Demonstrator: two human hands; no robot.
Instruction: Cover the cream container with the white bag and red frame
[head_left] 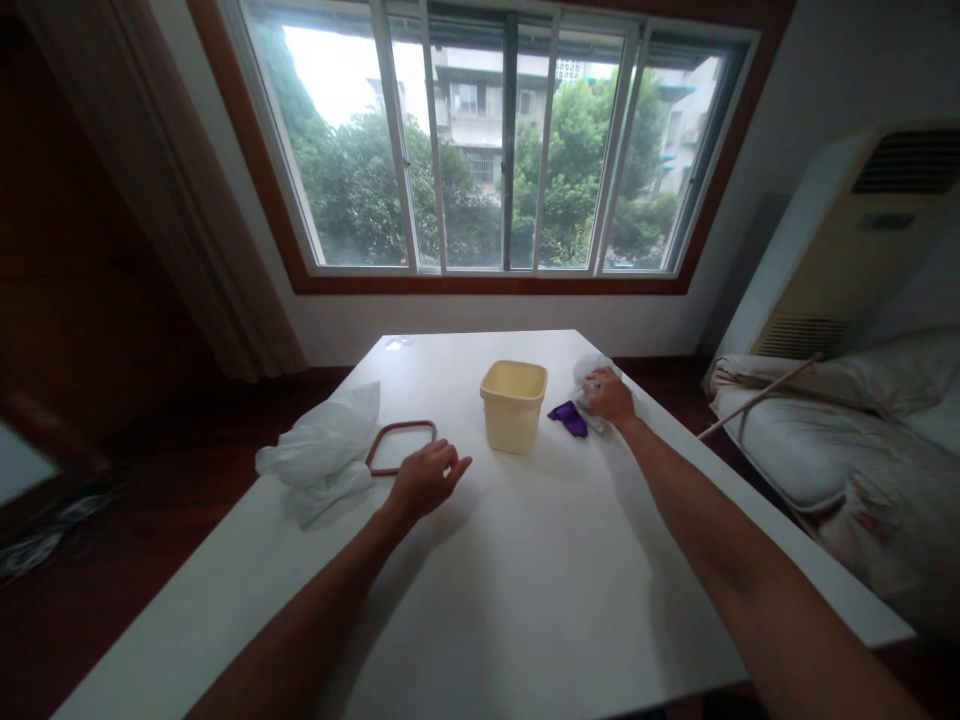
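My right hand (609,396) is closed on a crumpled whitish plastic bag (592,366) near the table's right edge. Beside it, close to the bag's lower part, lies a small purple cloth (570,419). A cream square plastic bin (513,408) stands upright between my hands, its mouth facing up. My left hand (429,477) hovers or rests left of the bin, loosely curled with nothing visible in it. Just behind that hand lies a reddish-brown rounded-square frame (403,424), its near right corner partly hidden by my fingers.
A large crumpled translucent plastic bag (330,440) covers part of the left side of the white table (525,580). Past the table's right edge are a cushioned seat (780,440) with a thin stick (757,398) across it and a floor-standing air conditioner (840,240). A window is ahead.
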